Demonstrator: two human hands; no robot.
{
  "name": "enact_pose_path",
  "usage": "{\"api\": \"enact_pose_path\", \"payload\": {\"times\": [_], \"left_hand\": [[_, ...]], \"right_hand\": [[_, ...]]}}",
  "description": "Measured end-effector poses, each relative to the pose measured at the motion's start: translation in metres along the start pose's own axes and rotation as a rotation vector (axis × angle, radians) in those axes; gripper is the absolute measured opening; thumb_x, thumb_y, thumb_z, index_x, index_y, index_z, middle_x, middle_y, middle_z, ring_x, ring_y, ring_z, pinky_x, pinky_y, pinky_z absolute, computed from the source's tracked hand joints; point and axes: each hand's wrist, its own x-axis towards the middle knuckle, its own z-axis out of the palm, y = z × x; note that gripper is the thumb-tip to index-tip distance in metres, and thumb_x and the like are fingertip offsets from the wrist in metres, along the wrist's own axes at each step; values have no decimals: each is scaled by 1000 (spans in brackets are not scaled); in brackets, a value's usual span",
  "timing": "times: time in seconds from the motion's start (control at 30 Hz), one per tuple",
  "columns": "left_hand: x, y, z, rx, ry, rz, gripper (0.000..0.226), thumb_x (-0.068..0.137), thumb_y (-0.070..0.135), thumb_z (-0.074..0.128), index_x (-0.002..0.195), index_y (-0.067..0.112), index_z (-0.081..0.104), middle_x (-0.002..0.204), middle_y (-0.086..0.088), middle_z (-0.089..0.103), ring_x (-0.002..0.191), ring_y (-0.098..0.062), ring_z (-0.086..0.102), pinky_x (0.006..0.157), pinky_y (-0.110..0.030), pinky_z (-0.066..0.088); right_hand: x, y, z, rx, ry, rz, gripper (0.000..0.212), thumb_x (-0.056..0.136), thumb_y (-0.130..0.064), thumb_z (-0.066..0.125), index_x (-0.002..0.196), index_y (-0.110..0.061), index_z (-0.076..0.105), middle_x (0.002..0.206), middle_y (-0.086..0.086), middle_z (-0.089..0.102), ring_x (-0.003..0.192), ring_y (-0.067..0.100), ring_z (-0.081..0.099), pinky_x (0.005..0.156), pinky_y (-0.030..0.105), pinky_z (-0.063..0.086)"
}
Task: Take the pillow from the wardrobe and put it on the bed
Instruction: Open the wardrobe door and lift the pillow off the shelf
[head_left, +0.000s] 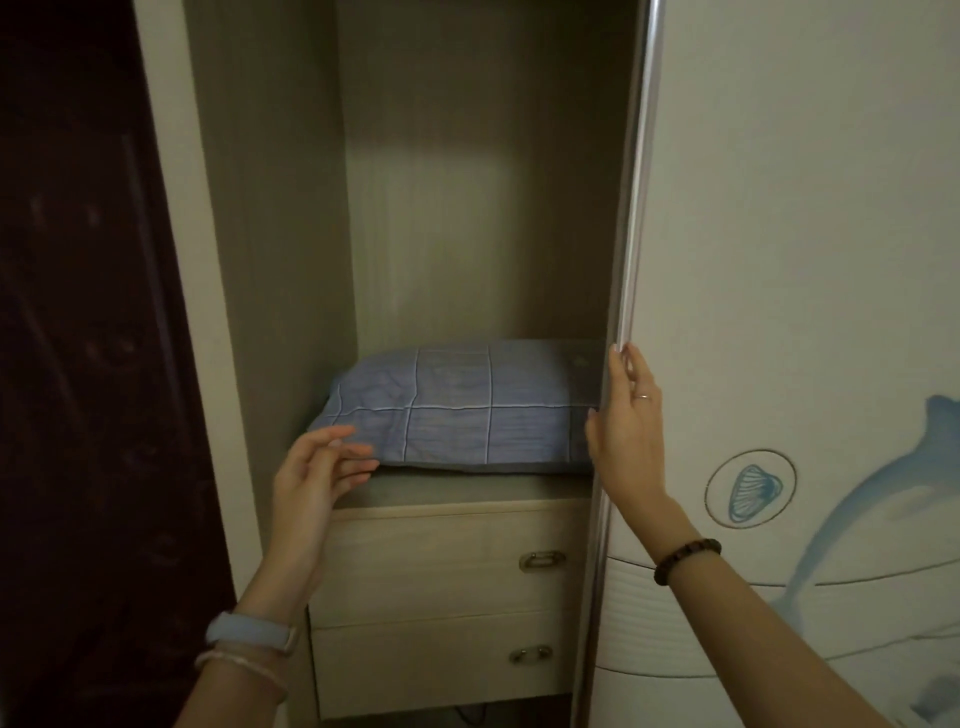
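Observation:
A blue checked pillow (457, 405) lies flat inside the open wardrobe (275, 234), on top of a small drawer unit (441, 561). Its right end is hidden behind the sliding door (779, 260). My left hand (317, 478) hovers just in front of the pillow's left corner, fingers spread and holding nothing. My right hand (628, 421) rests flat against the metal edge of the sliding door, fingers straight up along it, beside the pillow's right end. The bed is out of sight.
The drawer unit has two drawers with metal handles (543, 560). The white sliding door on the right carries a blue dolphin and shell print (750, 488). A dark wooden door (88, 364) fills the left side. The wardrobe space above the pillow holds nothing.

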Motion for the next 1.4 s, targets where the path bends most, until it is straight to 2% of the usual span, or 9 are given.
{"api": "enact_pose_path", "payload": {"times": [0.27,0.43,0.63,0.97,1.07,1.17,1.27,1.33,1.4], "left_hand": [[13,-2,19,-31,13,-25,27,99,4,38,89,15,60,63,7,73,56,-5,68,58,-16,55],[25,4,33,-54,-14,1,27,99,4,37,90,14,60,62,6,72,56,-4,67,58,-16,54],[36,-1,49,-36,-35,7,29,99,3,36,89,15,60,62,7,73,56,-4,68,57,-15,55],[46,-9,83,-2,-56,2,30,99,5,37,88,18,62,65,4,73,58,-4,69,58,-15,55],[50,-8,87,23,-33,2,30,98,4,37,87,18,62,76,-5,68,58,-3,68,57,-15,54],[54,-8,88,26,1,0,29,98,4,37,87,17,61,68,0,71,58,-2,68,57,-15,55],[57,-8,88,49,39,-6,28,97,4,38,87,18,60,75,-4,68,55,-2,67,56,-15,54],[62,-8,88,73,97,-5,27,97,4,39,87,19,58,81,-6,65,55,-2,66,57,-15,53],[69,-9,88,94,187,13,22,96,2,39,93,15,57,87,-12,63,61,-5,65,60,-16,51]], "right_hand": [[11,40,-19,212,100,234,67,83,12,49,146,-1,28,150,29,23,138,40,23,115,36,18],[27,71,-37,217,137,345,73,78,7,56,145,-6,31,145,29,31,134,41,29,114,46,25],[36,105,-52,158,140,416,77,77,7,59,146,-12,31,142,28,34,130,42,34,111,48,28],[42,142,-68,173,91,419,78,80,5,58,148,-14,25,144,24,30,131,40,32,111,45,27],[44,146,-69,226,108,422,79,79,8,56,148,-14,25,142,25,30,131,39,32,111,41,26],[45,149,-69,267,121,417,78,79,10,55,148,-13,25,141,24,30,131,37,31,110,33,23],[44,146,-67,269,147,391,72,82,9,53,146,-10,27,145,27,27,137,34,24,109,27,19],[45,139,-62,215,215,349,63,85,1,55,143,-10,32,150,27,22,141,33,19,112,30,20],[49,128,-55,176,266,236,55,87,-8,58,139,-10,39,149,24,27,139,32,26,112,31,24]]}}
